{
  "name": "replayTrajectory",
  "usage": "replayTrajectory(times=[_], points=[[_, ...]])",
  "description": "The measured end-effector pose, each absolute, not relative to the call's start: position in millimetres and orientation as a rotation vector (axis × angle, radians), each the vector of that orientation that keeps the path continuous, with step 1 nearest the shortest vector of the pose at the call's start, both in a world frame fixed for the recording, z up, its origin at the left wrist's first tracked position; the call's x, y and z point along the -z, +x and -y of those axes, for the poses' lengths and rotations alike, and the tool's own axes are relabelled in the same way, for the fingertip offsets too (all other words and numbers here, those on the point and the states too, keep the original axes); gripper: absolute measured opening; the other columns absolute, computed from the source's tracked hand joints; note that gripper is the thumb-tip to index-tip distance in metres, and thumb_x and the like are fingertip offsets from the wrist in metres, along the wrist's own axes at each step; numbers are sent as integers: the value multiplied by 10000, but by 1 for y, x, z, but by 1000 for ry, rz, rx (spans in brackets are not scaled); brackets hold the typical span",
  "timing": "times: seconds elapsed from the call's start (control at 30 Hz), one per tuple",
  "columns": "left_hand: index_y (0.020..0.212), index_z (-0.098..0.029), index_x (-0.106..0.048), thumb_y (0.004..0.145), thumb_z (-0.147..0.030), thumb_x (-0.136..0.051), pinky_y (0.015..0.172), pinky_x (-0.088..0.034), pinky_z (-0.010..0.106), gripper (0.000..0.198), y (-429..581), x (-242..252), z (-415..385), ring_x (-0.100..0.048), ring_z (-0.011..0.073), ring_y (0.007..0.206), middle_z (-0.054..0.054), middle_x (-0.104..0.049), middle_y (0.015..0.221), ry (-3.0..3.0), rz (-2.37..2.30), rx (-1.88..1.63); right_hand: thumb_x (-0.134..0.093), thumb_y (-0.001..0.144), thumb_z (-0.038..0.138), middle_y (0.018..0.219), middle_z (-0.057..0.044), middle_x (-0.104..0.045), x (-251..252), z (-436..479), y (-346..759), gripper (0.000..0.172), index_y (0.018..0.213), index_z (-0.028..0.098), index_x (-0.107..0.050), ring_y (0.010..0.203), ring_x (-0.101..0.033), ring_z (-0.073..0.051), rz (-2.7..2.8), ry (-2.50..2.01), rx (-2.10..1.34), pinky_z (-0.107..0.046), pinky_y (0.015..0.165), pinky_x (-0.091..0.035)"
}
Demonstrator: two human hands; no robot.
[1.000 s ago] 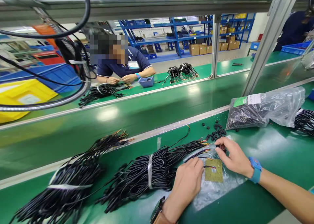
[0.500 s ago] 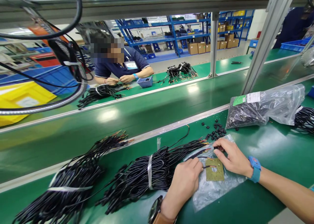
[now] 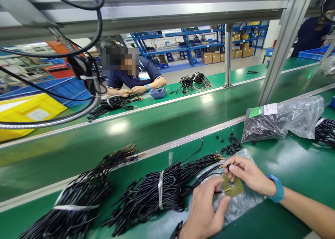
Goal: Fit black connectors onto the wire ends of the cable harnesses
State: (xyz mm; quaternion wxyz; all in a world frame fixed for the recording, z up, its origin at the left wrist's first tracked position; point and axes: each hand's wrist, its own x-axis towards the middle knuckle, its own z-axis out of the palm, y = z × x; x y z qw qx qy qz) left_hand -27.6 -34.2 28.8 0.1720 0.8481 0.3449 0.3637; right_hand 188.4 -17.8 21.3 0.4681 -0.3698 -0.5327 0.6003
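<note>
My left hand [image 3: 205, 207] pinches the end of a thin black cable whose bared coloured wire tips [image 3: 224, 190] lie over a small olive pad [image 3: 235, 188]. My right hand [image 3: 244, 172] is closed in a pinch on a small black part [image 3: 228, 167] just above those wire tips. The pad rests on a clear plastic bag [image 3: 239, 204]. A banded bundle of black cables [image 3: 157, 190] lies to the left of my hands. A scatter of small black parts [image 3: 231, 146] sits on the green bench beyond my right hand.
A second cable bundle [image 3: 75, 200] lies far left. A clear bag of black parts [image 3: 281, 118] lies at right beside more cables [image 3: 324, 129]. Across the green conveyor [image 3: 157, 120] a person [image 3: 133, 76] works on cables next to a blue tray [image 3: 157, 92]. A slanted aluminium post [image 3: 282, 46] stands at right.
My right hand has drawn back from the loose black parts toward the wire tips with a part in its fingers. My left hand has slid lower and right. The camera tilted down slightly.
</note>
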Motion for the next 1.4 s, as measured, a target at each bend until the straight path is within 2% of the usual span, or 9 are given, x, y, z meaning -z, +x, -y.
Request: replayTrajectory(times=[0.13, 0.3, 0.47, 0.6, 0.8, 0.9, 1.0, 1.13, 1.4], points=[[983, -230, -566, 955, -204, -540, 640, -431, 269, 46, -22, -26, 39, -601, 136, 655, -18, -623, 734, 2432, -902, -1144, -681, 964, 446, 804, 8, -585, -23, 21, 186, 311, 1061, 152, -657, 673, -563, -92, 1213, -849, -1599, -224, 649, -463], [929, -216, -551, 921, -83, -555, 612, -401, 244, 133, -18, -23, 37, -585, 116, 650, -14, -629, 728, 2321, -877, -1220, -716, 941, 425, 883, -41, -662, -28, 25, 184, 333, 1086, 139, -625, 709, -622, -117, 1182, -761, -1751, -261, 687, -517], [934, -212, -564, 914, -67, -566, 607, -404, 241, 146, -18, -20, 37, -586, 113, 658, -10, -636, 739, 2283, -900, -1218, -740, 920, 425, 926, -63, -674, -28, 31, 182, 322, 1014, 138, -627, 795, -636, -133, 1249, -800, -1734, -268, 739, -518], [981, -215, -580, 908, -75, -573, 606, -419, 235, 158, -17, -21, 38, -599, 108, 659, -13, -646, 756, 2279, -935, -1244, -783, 880, 408, 879, -29, -641, -25, 35, 182, 320, 1015, 153, -644, 756, -592, -117, 1303, -910, -1640, -247, 702, -495], [960, -218, -575, 908, -63, -572, 607, -422, 230, 163, -18, -19, 38, -600, 98, 644, -24, -647, 746, 2259, -937, -1244, -711, 933, 463, 846, -47, -671, -28, 31, 184, 343, 1051, 145, -657, 740, -623, -138, 1304, -856, -1663, -271, 703, -515], [945, -215, -573, 902, -65, -581, 600, -410, 240, 156, -19, -16, 38, -587, 107, 638, -24, -622, 723, 2281, -959, -1253, -727, 924, 458, 810, -17, -627, -29, 28, 185, 334, 1026, 142, -683, 678, -560, -98, 1288, -858, -1592, -224, 639, -469], [951, -213, -576, 897, -61, -587, 586, -401, 239, 161, -19, -16, 37, -585, 107, 637, -21, -625, 728, 2273, -962, -1254, -722, 926, 472, 754, 6, -612, -28, 29, 186, 361, 1068, 149, -645, 632, -563, -97, 1217, -846, -1707, -226, 608, -477], [957, -207, -581, 897, -52, -586, 585, -415, 232, 166, -18, -17, 36, -607, 109, 651, -9, -655, 747, 2244, -927, -1259, -734, 921, 458, 847, -39, -672, -27, 31, 184, 381, 1093, 137, -623, 675, -624, -113, 1165, -796, -1810, -248, 642, -523], [973, -203, -590, 897, -48, -581, 592, -432, 225, 173, -18, -18, 35, -622, 109, 668, -6, -672, 765, 2211, -897, -1255, -735, 921, 457, 850, -42, -677, -28, 32, 182, 383, 1095, 130, -636, 683, -630, -111, 1178, -740, -1835, -254, 659, -529]])
